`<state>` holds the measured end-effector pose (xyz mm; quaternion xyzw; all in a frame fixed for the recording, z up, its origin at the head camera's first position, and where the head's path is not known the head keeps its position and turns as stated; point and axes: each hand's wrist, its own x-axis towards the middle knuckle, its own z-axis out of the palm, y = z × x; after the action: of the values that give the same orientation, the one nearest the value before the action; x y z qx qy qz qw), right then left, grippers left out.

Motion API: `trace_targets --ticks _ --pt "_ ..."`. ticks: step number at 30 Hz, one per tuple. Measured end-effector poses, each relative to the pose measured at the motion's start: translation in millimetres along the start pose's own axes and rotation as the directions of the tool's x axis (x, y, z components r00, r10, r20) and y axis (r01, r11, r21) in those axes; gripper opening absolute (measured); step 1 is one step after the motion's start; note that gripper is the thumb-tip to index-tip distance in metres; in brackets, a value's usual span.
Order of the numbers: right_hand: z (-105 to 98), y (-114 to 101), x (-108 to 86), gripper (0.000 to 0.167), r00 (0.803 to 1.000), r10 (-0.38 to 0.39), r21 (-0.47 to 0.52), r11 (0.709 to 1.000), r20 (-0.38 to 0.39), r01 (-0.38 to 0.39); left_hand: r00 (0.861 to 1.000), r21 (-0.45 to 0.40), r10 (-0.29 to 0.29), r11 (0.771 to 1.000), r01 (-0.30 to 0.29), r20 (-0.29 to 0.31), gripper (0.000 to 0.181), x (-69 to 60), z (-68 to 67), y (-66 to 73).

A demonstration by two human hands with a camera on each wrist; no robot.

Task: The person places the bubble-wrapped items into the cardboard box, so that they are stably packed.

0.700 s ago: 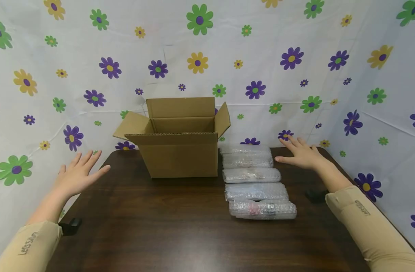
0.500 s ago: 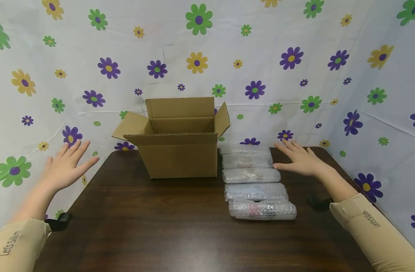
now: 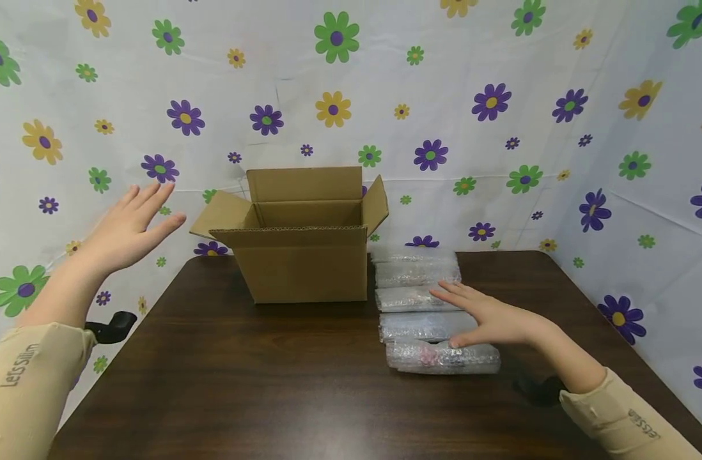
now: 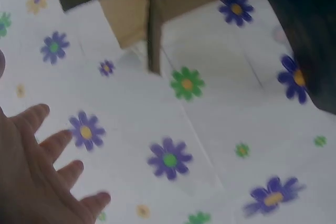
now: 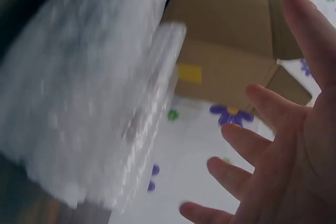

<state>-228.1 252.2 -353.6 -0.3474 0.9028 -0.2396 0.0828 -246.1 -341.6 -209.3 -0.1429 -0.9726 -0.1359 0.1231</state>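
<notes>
My left hand [image 3: 123, 233] is held up in the air left of the cardboard box, fingers spread, holding nothing. The brown cardboard box [image 3: 305, 268] stands at the back of the table with its top flaps up. To its right lie several bubble-wrapped bundles [image 3: 443, 358] in a row running front to back; the front one shows red and dark marks through the wrap. My right hand [image 3: 500, 319] reaches in from the right over these bundles, fingers extended and holding nothing. In the right wrist view, blurred bubble wrap [image 5: 94, 87] fills the left side, apart from the fingers.
Everything stands on a dark wooden table [image 3: 259, 396] with rounded back corners. A white cloth with printed flowers [image 3: 500, 51] hangs behind and on both sides. A dark wrist-camera mount [image 3: 115, 327] juts from the left wrist.
My left hand has gone higher. My right hand has moved nearer and leftward, from beside the back bundles to over the nearer ones. The box and bundles stay put.
</notes>
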Motion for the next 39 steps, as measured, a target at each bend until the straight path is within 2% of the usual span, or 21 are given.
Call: trace_targets --ticks 4,7,11,16,19,23,26,29,34,39 --pt "9.9 -7.0 -1.3 0.091 0.997 -0.037 0.078 0.996 0.066 0.032 0.996 -0.106 0.072 0.992 -0.067 0.044 0.068 19.1 2.5 20.4" --pt "15.1 -9.4 -1.4 0.091 0.993 -0.069 0.109 0.992 0.097 0.059 0.993 -0.153 0.088 0.985 -0.074 0.083 0.068 32.6 4.9 31.8" --pt "20.5 -8.6 -0.8 0.093 0.988 -0.101 0.128 0.988 0.12 0.085 0.983 -0.22 0.084 0.974 -0.047 0.163 0.068 49.2 9.2 41.5" --pt "25.8 -2.9 -0.7 0.093 0.985 -0.105 0.139 0.987 0.139 0.086 0.959 -0.323 0.087 0.946 0.004 0.269 0.067 65.9 16.2 44.1" --pt "27.6 -0.1 -1.2 0.09 0.984 -0.091 0.141 0.988 0.154 0.069 0.944 -0.353 0.071 0.934 0.05 0.323 0.068 72.6 19.3 42.7" --pt "31.1 3.2 -0.9 0.083 0.982 -0.083 0.168 0.984 0.169 0.054 0.921 -0.35 0.026 0.929 0.122 0.389 0.069 77.9 21.9 39.1" --pt "34.9 5.3 0.5 0.077 0.98 -0.09 0.196 0.979 0.176 0.055 0.906 -0.329 0.004 0.932 0.149 0.422 0.072 77.4 23.8 36.0" --pt "38.4 6.8 1.0 0.074 0.98 -0.089 0.215 0.975 0.18 0.049 0.898 -0.303 0.007 0.943 0.141 0.44 0.077 75.5 27.5 33.8" --pt "41.6 8.7 -0.3 0.071 0.982 -0.07 0.227 0.974 0.174 0.029 0.895 -0.29 0.04 0.952 0.101 0.444 0.079 74.0 35.0 29.7" --pt "43.8 8.8 -0.2 0.071 0.984 -0.02 0.204 0.979 0.177 -0.016 0.876 -0.304 0.059 0.947 0.103 0.478 0.081 71.5 39.2 25.6"
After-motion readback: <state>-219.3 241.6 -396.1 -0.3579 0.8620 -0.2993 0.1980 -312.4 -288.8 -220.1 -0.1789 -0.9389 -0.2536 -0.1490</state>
